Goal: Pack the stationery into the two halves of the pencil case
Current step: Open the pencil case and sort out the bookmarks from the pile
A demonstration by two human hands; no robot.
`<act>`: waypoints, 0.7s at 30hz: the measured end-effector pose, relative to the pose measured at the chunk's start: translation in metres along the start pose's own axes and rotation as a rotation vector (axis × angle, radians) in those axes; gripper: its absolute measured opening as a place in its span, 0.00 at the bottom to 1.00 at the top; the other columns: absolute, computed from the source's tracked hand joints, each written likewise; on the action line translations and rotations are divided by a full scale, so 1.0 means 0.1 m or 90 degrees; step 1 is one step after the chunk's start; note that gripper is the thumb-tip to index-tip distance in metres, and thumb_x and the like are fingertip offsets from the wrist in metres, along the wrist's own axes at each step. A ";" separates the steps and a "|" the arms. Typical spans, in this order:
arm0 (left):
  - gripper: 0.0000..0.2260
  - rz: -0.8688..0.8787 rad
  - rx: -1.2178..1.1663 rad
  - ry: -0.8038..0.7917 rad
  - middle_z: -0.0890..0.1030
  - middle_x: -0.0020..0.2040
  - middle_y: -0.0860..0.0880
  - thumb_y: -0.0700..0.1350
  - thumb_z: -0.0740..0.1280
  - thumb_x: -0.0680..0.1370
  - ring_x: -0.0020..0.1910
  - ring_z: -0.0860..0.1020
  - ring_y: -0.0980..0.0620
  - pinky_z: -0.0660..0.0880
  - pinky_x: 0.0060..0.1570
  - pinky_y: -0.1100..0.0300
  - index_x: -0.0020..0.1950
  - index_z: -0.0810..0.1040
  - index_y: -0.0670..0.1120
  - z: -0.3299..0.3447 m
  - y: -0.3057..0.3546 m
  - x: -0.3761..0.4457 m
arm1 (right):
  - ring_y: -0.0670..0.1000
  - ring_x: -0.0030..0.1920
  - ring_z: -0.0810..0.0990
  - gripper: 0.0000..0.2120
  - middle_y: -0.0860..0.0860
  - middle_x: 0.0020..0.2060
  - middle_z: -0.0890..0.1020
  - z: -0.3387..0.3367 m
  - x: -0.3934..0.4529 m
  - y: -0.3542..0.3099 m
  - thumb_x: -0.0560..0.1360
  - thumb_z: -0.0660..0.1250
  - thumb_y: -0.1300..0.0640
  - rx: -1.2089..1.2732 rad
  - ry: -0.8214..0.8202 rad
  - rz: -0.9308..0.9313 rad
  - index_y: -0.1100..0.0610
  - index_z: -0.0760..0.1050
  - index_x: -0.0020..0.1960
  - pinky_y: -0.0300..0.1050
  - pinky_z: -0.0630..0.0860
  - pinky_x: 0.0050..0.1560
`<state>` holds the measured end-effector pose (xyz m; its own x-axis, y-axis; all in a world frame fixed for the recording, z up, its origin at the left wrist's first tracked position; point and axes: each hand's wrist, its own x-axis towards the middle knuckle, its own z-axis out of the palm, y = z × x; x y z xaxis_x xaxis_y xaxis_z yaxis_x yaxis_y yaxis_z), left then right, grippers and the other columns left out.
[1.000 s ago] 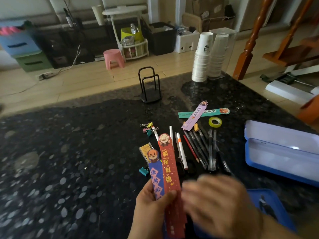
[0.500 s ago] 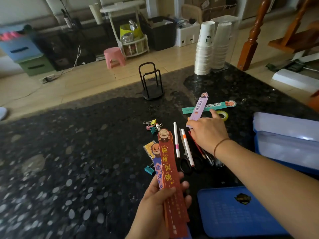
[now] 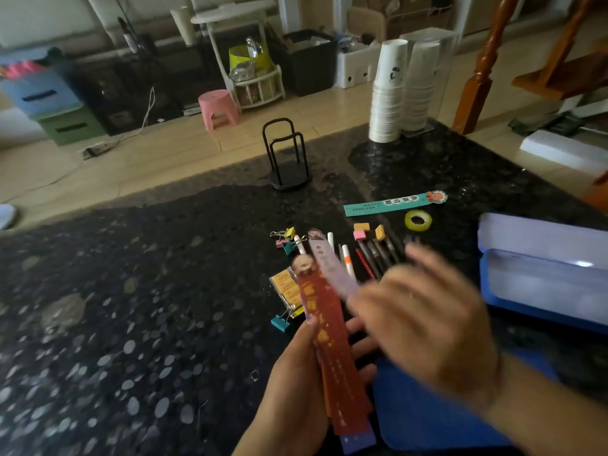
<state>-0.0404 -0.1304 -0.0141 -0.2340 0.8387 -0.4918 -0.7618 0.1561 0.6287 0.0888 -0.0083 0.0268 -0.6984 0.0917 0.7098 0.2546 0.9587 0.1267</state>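
- Single view, head-worn, wide-angle; no second view to overlap with.
- Looks forward and down over a dark speckled table (image 3: 131, 291).
- Nearest the lens, at the bottom edge: left hand (image 3: 296, 383) and right hand (image 3: 424, 324), the right one blurred.
- Mid-frame: pens (image 3: 375, 258) and a teal bookmark (image 3: 388, 204) lying on the table.
- Far, upper frame: floor, pink stool (image 3: 217, 108), stacked paper cups (image 3: 388, 93).
- Straight lines bow toward the frame edges.

The right hand (image 3: 424, 320) is a fast blur, so its grip on the blurry purple bookmark (image 3: 332, 271) is hard to see, it hides the pens' (image 3: 378, 255) lower ends, and the open pencil case (image 3: 543, 274) runs off the right edge.
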 end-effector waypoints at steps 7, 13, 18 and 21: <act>0.19 0.020 -0.018 0.023 0.80 0.38 0.38 0.40 0.64 0.72 0.28 0.75 0.44 0.74 0.25 0.55 0.63 0.75 0.40 0.02 0.03 0.03 | 0.34 0.45 0.76 0.08 0.37 0.39 0.66 -0.08 -0.36 -0.53 0.77 0.57 0.54 0.006 -0.273 -0.036 0.39 0.68 0.48 0.40 0.63 0.69; 0.22 -0.139 -0.098 -0.010 0.75 0.33 0.37 0.52 0.58 0.74 0.19 0.71 0.45 0.69 0.19 0.59 0.57 0.78 0.37 -0.05 0.13 0.11 | 0.54 0.49 0.78 0.12 0.52 0.50 0.81 0.43 0.04 0.92 0.75 0.65 0.53 0.070 -0.172 0.274 0.53 0.77 0.58 0.50 0.77 0.46; 0.22 -0.135 -0.142 -0.074 0.76 0.36 0.35 0.45 0.56 0.73 0.23 0.72 0.42 0.72 0.22 0.56 0.61 0.76 0.34 -0.08 0.18 0.20 | 0.60 0.63 0.68 0.28 0.57 0.64 0.73 0.92 0.14 2.08 0.75 0.59 0.38 -0.119 -0.491 0.662 0.56 0.71 0.66 0.56 0.70 0.60; 0.22 -0.110 -0.133 -0.064 0.79 0.41 0.34 0.45 0.58 0.75 0.26 0.75 0.41 0.75 0.24 0.52 0.65 0.75 0.38 -0.10 0.17 0.25 | 0.63 0.64 0.67 0.35 0.59 0.63 0.72 1.11 0.08 2.25 0.72 0.57 0.31 -0.169 -0.527 0.761 0.57 0.71 0.65 0.59 0.67 0.62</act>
<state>-0.0650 -0.1116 -0.0216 -0.0371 0.8583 -0.5117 -0.8952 0.1991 0.3988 0.0662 0.2378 -0.0154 -0.1410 0.9855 -0.0946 0.9893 0.1367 -0.0503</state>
